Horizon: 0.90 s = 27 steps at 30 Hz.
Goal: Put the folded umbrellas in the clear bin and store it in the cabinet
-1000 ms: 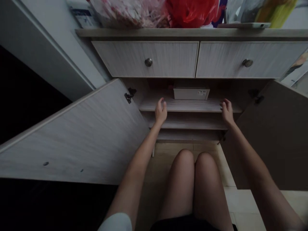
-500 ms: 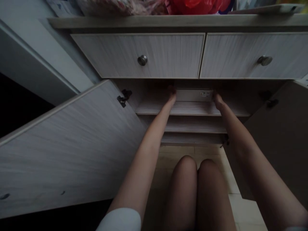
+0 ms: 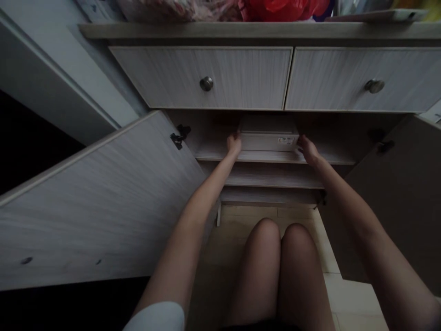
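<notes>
Both hands are in the cabinet now, and they're on the box [image 3: 257,142] — pale, low and wide, a small label [image 3: 285,140] near the right end of its front. Here's the left hand [image 3: 234,144], bent at the box's left front corner, fingers closed against that side. Across from it, the right hand [image 3: 308,149] curls in at the right front corner, fingertips on the edge, thumb lower down. So the box is gripped between the two, though just how the hidden fingers lie I can't tell.

And where is it? On the top shelf [image 3: 334,154], around the middle of its length, its front face just behind the shelf's front edge and running roughly along it. Whether the bottom is lifted at all is too dim to call. Beneath come two more shelves, the middle one [image 3: 272,177] and the bottom one [image 3: 268,196], down near the tiled floor [image 3: 248,212].

Both doors stand wide: the left door [image 3: 113,202] pale and grained, the right door [image 3: 386,197] deep in shadow. Overhead, two shut drawers — left drawer [image 3: 246,78], right drawer [image 3: 336,82], a round knob on each. Up on the cabinet top [image 3: 193,31], a red bag [image 3: 282,9] sits by the back edge of the view, cut off by the frame.
</notes>
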Motion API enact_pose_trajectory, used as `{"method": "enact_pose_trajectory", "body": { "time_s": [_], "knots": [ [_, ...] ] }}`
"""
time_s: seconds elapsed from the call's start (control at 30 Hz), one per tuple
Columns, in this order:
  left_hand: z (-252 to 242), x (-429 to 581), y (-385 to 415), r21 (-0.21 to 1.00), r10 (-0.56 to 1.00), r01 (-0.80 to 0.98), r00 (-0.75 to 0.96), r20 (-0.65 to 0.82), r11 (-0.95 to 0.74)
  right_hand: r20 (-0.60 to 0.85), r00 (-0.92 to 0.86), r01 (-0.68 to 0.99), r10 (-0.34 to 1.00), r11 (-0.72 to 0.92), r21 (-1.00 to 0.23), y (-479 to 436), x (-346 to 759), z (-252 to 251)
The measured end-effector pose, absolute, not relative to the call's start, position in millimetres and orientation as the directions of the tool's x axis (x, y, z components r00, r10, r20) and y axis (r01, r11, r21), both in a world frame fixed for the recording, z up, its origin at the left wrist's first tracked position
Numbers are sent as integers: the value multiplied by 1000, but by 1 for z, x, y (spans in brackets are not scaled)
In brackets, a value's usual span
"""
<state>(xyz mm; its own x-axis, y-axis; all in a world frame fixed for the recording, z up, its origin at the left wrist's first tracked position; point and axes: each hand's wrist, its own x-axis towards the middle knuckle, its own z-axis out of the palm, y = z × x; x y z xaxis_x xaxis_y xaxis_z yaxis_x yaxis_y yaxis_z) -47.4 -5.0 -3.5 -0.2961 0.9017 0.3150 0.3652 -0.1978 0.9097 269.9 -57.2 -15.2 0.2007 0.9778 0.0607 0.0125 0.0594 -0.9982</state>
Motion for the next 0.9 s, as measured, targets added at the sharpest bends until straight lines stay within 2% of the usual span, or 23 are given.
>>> {"method": "enact_pose_trajectory", "body": {
  "time_s": [0.23,0.33,0.47,0.57,0.67,0.83,0.9],
  "knots": [
    [2,-107,-32,890,828,434,-443,345,-139,54,5,-103,999,54,-993,-85,236,-15],
    [6,-117,-43,845,809,522,-444,385,-116,-17,15,-139,1000,-15,-990,-80,229,-11],
    [14,-101,-52,689,791,666,-241,563,-287,-226,133,-187,965,-199,-962,-61,218,-5],
    [18,-81,-52,601,809,708,-72,583,-370,-307,115,-206,945,-279,-938,-49,207,-1],
    [21,-71,-54,529,843,792,-33,537,-306,-330,60,-235,942,-308,-922,-45,201,2],
    [30,-73,-61,219,901,965,36,432,-144,-416,80,-340,906,-368,-866,-47,203,8],
    [34,-75,-64,150,913,982,49,404,-119,-366,103,-324,925,-317,-891,-49,206,8]
  ]
}}
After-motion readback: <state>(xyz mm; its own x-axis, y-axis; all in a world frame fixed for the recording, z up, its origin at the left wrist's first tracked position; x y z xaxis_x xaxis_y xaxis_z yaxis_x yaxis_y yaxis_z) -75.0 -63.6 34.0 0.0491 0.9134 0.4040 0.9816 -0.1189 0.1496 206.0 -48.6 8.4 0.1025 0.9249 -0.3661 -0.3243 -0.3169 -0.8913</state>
